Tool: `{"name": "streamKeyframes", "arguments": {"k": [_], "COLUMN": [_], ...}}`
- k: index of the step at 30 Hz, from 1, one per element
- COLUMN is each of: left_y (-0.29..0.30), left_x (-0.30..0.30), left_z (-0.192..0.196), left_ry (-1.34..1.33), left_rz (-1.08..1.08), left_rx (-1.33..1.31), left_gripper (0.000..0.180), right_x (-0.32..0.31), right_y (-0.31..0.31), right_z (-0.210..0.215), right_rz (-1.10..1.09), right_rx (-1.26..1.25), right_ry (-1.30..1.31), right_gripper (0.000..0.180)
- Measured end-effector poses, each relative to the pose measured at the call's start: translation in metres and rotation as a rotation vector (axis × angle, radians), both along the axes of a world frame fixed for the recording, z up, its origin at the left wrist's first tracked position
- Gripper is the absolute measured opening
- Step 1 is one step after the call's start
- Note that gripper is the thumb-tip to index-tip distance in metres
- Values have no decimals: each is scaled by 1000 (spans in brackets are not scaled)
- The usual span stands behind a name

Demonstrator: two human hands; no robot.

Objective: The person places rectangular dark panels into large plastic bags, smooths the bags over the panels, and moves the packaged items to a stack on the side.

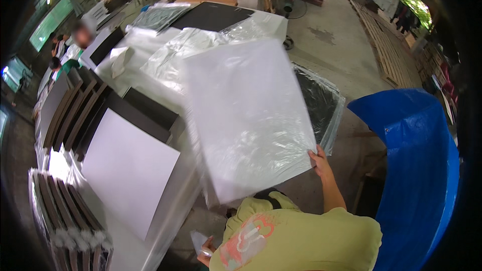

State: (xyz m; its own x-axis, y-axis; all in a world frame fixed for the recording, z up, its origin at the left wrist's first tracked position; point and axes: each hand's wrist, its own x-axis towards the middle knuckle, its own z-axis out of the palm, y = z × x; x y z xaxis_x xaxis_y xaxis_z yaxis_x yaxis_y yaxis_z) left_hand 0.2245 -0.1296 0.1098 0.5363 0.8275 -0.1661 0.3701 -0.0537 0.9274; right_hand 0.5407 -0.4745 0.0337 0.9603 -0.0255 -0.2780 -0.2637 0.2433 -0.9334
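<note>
My right hand (319, 160) pinches the lower right edge of a large white panel (246, 110) in a clear plastic film sleeve. The panel tilts in front of me, its left side over the table. Low near my body, my left hand (206, 252) is closed on a small pale piece (199, 241), film or paper, I cannot tell which. A bare white sheet (133, 165) lies on the table to the left. Behind the held panel's right side shows a dark panel wrapped in plastic (321, 100).
Stacked dark-edged boards (75, 105) stand at the left, with wrapped boards (65, 211) nearer. Loose plastic film (175, 52) and a black panel (213, 16) lie farther back. A blue sheet-covered object (416, 160) stands at my right. Other people (65, 60) are at the far left.
</note>
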Motion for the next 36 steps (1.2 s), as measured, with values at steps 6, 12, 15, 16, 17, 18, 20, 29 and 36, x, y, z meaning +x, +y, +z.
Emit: {"name": "streamKeyframes", "arguments": {"k": [6,12,15,16,17,18,20,29,36], "left_y": [33,41,40,37,36,38,42,82,78], "left_x": [62,113,120,123,126,126,126,130,130], "left_z": [25,40,36,39,41,39,51,65,100], "left_ry": [-26,-80,-169,-168,-169,-190,-158,-916,-914], "left_rz": [-215,-520,-554,-528,-504,-485,-410,2,89], "left_rx": [53,263,227,206,186,170,69,-394,-463], "left_gripper": [21,22,22,23,23,24,24,54,60], "right_x": [-22,12,35,40,44,45,54,64,-88], "right_y": [-68,-53,-55,-61,-72,-94,-94,133,351], "right_z": [-74,-135,-141,-143,-150,-163,-167,-62,168], "right_rz": [-299,-696,-689,-674,-660,-691,-730,227,1119], "right_rx": [24,-168,-335,-441,-547,-623,-861,-632,-22], "right_ry": [58,149,334,374,410,394,446,-352,-936], "right_gripper": [36,45,53,56,58,59,58,23,22]}}
